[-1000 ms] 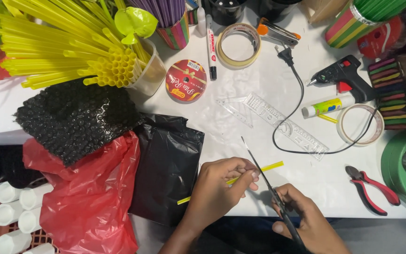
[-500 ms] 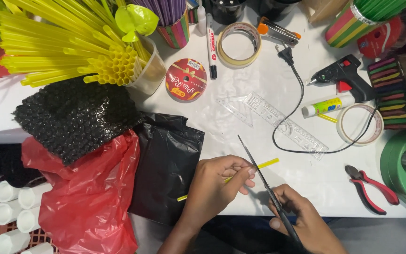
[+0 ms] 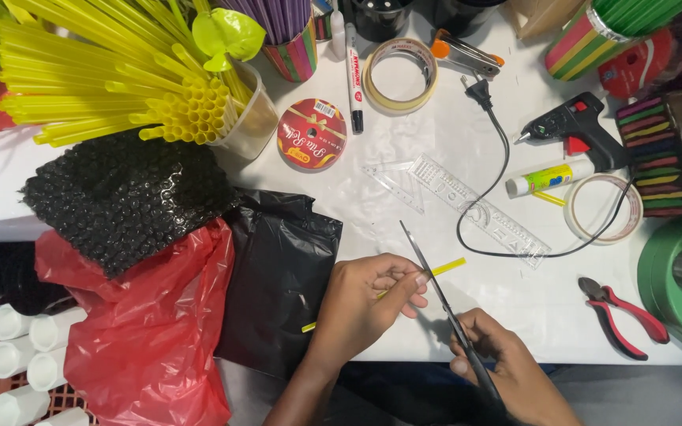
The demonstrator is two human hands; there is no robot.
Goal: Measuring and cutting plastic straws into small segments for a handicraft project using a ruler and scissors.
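Your left hand (image 3: 365,304) shifted up slightly, yellow straw (image 3: 445,267) drawn leftward through scissors (image 3: 444,296); shorter free end now past blades. Your right hand (image 3: 507,371) edged up-left.

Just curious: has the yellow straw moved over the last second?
Yes. The yellow straw has crept up and left, toward the clear ruler.

Left hand (image 3: 361,304) pinches a yellow straw (image 3: 445,267) while right hand (image 3: 507,367) works scissors (image 3: 444,296) across it
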